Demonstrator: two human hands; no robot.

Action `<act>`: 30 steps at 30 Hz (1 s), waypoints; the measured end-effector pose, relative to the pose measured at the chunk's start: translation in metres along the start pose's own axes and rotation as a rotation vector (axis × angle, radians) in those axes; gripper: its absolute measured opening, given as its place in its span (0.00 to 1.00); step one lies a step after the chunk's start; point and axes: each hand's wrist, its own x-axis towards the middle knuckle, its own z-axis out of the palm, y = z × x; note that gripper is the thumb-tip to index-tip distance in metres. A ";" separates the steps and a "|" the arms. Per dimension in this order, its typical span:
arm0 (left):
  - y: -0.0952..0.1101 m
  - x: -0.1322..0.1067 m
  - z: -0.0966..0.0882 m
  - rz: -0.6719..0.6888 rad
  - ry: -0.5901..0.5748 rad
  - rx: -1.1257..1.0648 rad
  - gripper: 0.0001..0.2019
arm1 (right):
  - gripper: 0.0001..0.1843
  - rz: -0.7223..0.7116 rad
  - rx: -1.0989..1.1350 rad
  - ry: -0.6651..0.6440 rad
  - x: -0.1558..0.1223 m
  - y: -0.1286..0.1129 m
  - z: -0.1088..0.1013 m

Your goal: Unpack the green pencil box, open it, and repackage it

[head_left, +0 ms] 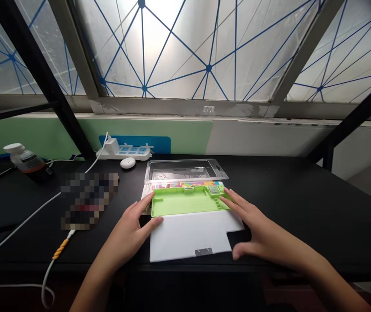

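An opened flat case lies on the black desk in front of me. Its shallow light-green plastic tray [182,203] has a small compartment at the upper right and notches along the right side. Toward me lies its white cover flap [188,236], with a grey strip at the near edge and a cut-out at the right. My left hand [136,223] is open at the case's left edge, fingertips at the tray's corner and thumb on the cover. On the other side my right hand [253,221] is spread, its fingertips touching the tray's right end and its thumb apart near the cut-out.
Behind the case are a clear plastic package [188,170] and a colourful printed card [172,185]. A power strip [130,151], a white earbud case [127,163], a blurred-out phone-shaped item [89,201], a white cable [47,271] and a bottle [27,160] are to the left.
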 end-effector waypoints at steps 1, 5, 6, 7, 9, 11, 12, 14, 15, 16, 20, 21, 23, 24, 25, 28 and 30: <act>0.001 0.000 0.000 -0.001 0.004 -0.005 0.33 | 0.53 0.047 0.050 -0.008 0.000 0.008 0.004; 0.005 0.000 -0.001 0.015 0.004 -0.109 0.30 | 0.28 0.151 0.231 0.125 0.004 0.016 0.012; 0.006 0.000 -0.001 0.032 0.009 -0.145 0.30 | 0.25 0.189 0.258 0.171 0.006 0.014 0.011; 0.006 0.000 -0.001 0.051 0.019 -0.180 0.30 | 0.22 0.234 0.282 0.212 0.008 0.011 0.009; 0.006 0.000 0.000 0.077 0.031 -0.240 0.31 | 0.18 0.318 0.328 0.305 0.011 0.008 0.005; 0.005 0.001 0.000 0.070 0.036 -0.250 0.32 | 0.19 0.329 0.362 0.366 0.012 0.006 0.004; 0.004 0.001 0.001 0.058 0.038 -0.230 0.32 | 0.21 0.312 0.363 0.358 0.012 0.006 0.004; 0.004 0.000 0.003 0.031 0.044 -0.141 0.32 | 0.31 0.271 0.326 0.275 0.010 0.006 0.009; 0.005 -0.001 0.003 0.025 0.056 -0.089 0.32 | 0.37 0.255 0.299 0.219 0.009 0.006 0.012; 0.006 -0.001 0.004 0.027 0.077 -0.049 0.32 | 0.41 0.245 0.276 0.176 0.008 0.005 0.015; 0.022 0.002 0.002 0.105 0.266 0.015 0.27 | 0.40 0.164 0.253 0.224 0.014 0.003 0.011; 0.029 0.007 -0.001 0.144 0.303 0.044 0.26 | 0.39 0.139 0.251 0.264 0.020 0.004 0.005; 0.044 0.024 -0.010 0.242 0.327 0.139 0.27 | 0.38 0.111 0.242 0.325 0.040 0.009 -0.012; 0.051 0.036 -0.015 0.288 0.331 0.188 0.29 | 0.38 0.108 0.239 0.335 0.052 0.013 -0.020; 0.057 0.049 -0.019 0.318 0.366 0.215 0.31 | 0.38 0.112 0.237 0.332 0.065 0.017 -0.027; 0.061 0.086 -0.024 0.325 0.471 0.205 0.37 | 0.37 0.087 0.231 0.326 0.103 0.032 -0.034; 0.052 0.101 -0.021 0.321 0.508 0.218 0.34 | 0.38 0.060 0.200 0.334 0.119 0.042 -0.024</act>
